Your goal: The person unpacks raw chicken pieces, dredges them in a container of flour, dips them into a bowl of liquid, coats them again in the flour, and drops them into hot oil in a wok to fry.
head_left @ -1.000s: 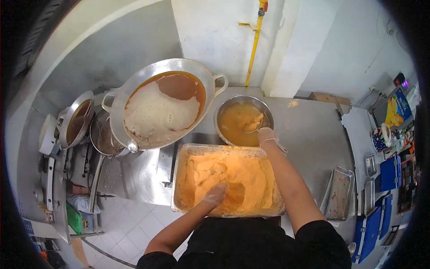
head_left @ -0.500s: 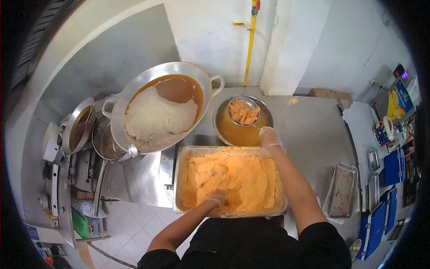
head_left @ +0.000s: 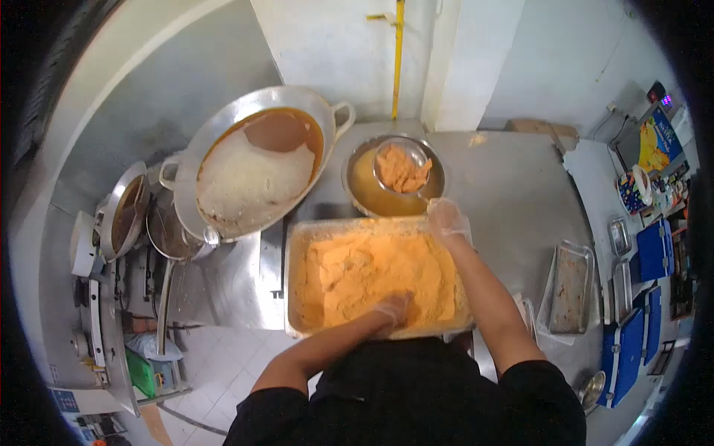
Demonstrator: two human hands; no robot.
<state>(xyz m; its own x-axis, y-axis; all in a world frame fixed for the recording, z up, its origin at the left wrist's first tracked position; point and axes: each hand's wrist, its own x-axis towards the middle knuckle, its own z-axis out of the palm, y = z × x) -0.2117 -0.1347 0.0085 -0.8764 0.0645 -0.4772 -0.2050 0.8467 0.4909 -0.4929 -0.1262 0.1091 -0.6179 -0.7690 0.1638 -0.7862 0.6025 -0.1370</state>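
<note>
A metal tray (head_left: 293, 297) holds a thick layer of orange powder (head_left: 416, 271). My left hand (head_left: 396, 306), in a clear glove, is pushed into the powder near the front, its fingers partly buried. My right hand (head_left: 446, 217), also gloved, is closed round the handle of a round strainer (head_left: 383, 178) just behind the tray's back right corner. Orange-coated pieces (head_left: 401, 169) lie in the strainer, over a steel bowl (head_left: 353, 195) of cloudy yellowish liquid.
A large two-handled wok (head_left: 277, 97) with foamy brown liquid stands at the back left. Smaller pans (head_left: 123, 186) are farther left. Metal trays (head_left: 571, 290) and blue boxes (head_left: 654, 251) are at the right. A yellow pipe (head_left: 399, 67) runs up the wall.
The strainer has come up out of the liquid with the pieces in it. My left hand has shifted right through the powder. The whole view has shifted slightly.
</note>
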